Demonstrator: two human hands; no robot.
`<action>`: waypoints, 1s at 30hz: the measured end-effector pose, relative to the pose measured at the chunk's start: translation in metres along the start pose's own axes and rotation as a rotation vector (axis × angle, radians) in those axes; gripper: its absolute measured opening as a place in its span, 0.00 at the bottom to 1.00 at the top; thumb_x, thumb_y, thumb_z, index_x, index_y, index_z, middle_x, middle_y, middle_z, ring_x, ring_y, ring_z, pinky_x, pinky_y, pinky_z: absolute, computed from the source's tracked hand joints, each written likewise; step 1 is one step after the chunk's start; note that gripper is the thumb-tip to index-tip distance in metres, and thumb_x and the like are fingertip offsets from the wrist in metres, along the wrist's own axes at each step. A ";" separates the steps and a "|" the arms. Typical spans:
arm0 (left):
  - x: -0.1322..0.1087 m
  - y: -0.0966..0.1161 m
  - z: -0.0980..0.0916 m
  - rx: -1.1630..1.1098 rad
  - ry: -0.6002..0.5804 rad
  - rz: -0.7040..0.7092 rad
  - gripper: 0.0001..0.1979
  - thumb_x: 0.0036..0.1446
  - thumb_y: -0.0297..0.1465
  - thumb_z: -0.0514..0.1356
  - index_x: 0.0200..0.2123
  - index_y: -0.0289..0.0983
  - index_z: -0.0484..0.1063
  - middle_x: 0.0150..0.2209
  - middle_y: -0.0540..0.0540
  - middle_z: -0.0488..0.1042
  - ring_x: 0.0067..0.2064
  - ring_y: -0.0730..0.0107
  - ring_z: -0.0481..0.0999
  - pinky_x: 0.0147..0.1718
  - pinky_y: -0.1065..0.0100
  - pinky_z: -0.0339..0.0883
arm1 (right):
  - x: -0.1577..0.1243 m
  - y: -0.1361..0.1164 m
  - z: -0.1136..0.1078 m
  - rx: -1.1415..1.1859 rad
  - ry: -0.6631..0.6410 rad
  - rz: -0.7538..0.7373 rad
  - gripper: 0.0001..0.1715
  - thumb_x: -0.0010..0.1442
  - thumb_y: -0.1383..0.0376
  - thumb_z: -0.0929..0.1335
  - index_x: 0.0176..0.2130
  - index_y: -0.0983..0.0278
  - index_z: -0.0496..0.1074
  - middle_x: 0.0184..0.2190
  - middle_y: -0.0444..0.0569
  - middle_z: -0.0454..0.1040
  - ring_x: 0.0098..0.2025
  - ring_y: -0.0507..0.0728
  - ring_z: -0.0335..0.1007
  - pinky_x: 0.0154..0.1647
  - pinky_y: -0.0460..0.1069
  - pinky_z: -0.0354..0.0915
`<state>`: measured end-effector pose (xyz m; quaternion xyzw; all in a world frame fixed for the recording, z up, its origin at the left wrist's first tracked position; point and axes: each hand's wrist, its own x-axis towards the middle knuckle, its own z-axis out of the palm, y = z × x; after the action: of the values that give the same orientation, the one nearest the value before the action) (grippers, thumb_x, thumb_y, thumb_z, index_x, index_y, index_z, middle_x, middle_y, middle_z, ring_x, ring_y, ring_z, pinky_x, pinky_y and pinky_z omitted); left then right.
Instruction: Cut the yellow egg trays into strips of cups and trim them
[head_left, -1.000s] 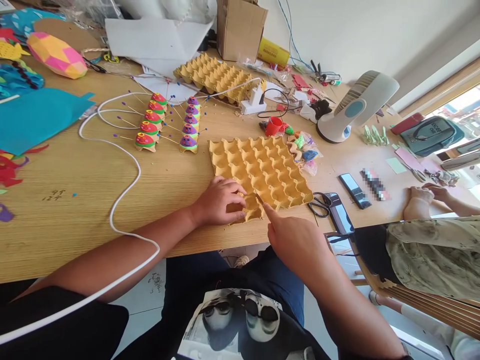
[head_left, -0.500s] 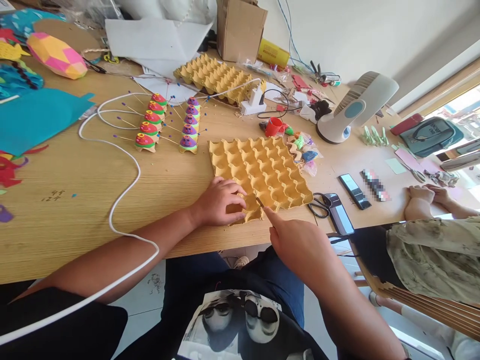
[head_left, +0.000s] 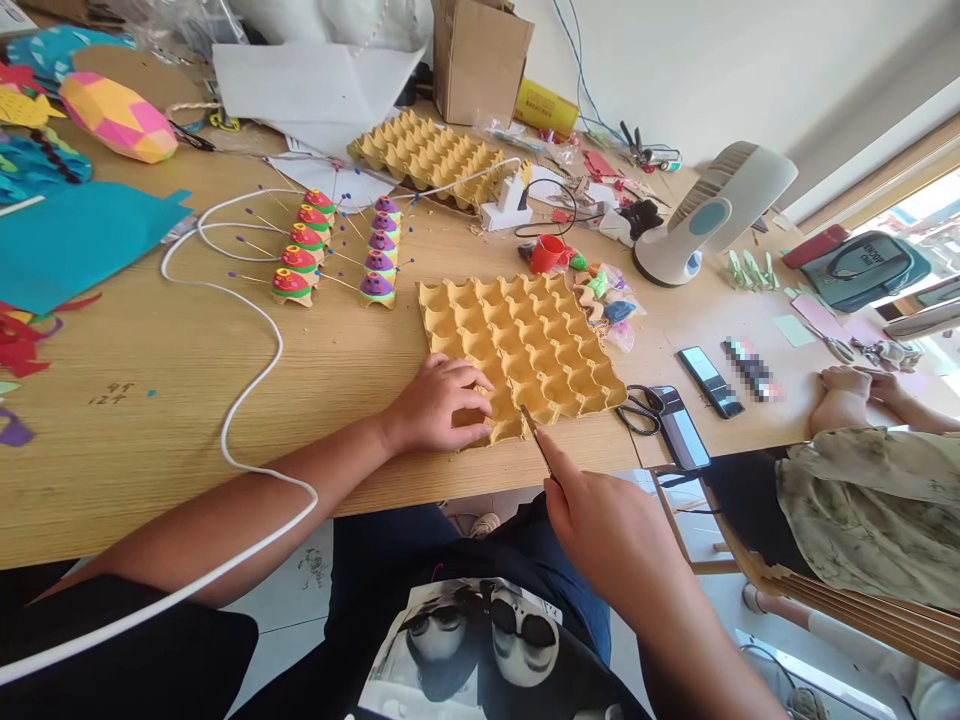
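A yellow cardboard egg tray (head_left: 525,340) lies flat near the table's front edge. My left hand (head_left: 439,405) presses down on its near-left corner, fingers curled over the cups. My right hand (head_left: 600,525) is closed round a thin knife (head_left: 538,440), whose blade slants up to the tray's near edge just right of my left hand. The blade tip touches the cardboard there.
Painted egg-cup figures (head_left: 337,250) stand in two rows behind the tray. A second egg tray (head_left: 427,150), a cardboard box (head_left: 480,55), a desk fan (head_left: 712,210), scissors (head_left: 637,410), phones (head_left: 690,400) and a white cable (head_left: 247,390) lie around. Another person's hands (head_left: 855,390) rest at the right.
My right hand has drawn back toward me and slightly down, pulling the knife blade out along the tray's near edge so more of the blade shows. My left hand has stayed put.
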<state>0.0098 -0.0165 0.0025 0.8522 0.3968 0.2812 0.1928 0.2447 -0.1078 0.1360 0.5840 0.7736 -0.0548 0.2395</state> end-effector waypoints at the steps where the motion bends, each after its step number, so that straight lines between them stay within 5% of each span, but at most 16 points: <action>1: 0.000 0.000 0.000 0.000 -0.001 0.001 0.11 0.60 0.45 0.66 0.37 0.46 0.84 0.52 0.46 0.81 0.56 0.50 0.75 0.58 0.46 0.53 | -0.002 0.001 0.004 0.021 0.020 0.001 0.37 0.74 0.64 0.62 0.77 0.57 0.52 0.30 0.46 0.84 0.31 0.58 0.83 0.24 0.49 0.54; 10: -0.001 0.001 0.000 0.005 0.016 0.013 0.10 0.60 0.44 0.67 0.37 0.45 0.83 0.52 0.46 0.81 0.55 0.52 0.75 0.57 0.46 0.53 | -0.004 0.010 0.037 0.157 0.141 -0.041 0.37 0.74 0.65 0.62 0.77 0.56 0.53 0.28 0.43 0.83 0.28 0.56 0.81 0.23 0.48 0.54; 30: -0.001 0.003 -0.001 0.009 0.036 0.012 0.08 0.59 0.42 0.67 0.36 0.46 0.84 0.51 0.47 0.81 0.54 0.53 0.76 0.57 0.48 0.54 | 0.020 -0.021 0.070 0.073 0.230 0.055 0.36 0.75 0.66 0.61 0.77 0.60 0.52 0.32 0.46 0.84 0.30 0.55 0.82 0.24 0.49 0.55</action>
<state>0.0105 -0.0187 0.0041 0.8503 0.3961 0.2959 0.1801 0.2430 -0.1223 0.0620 0.6159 0.7771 -0.0090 0.1290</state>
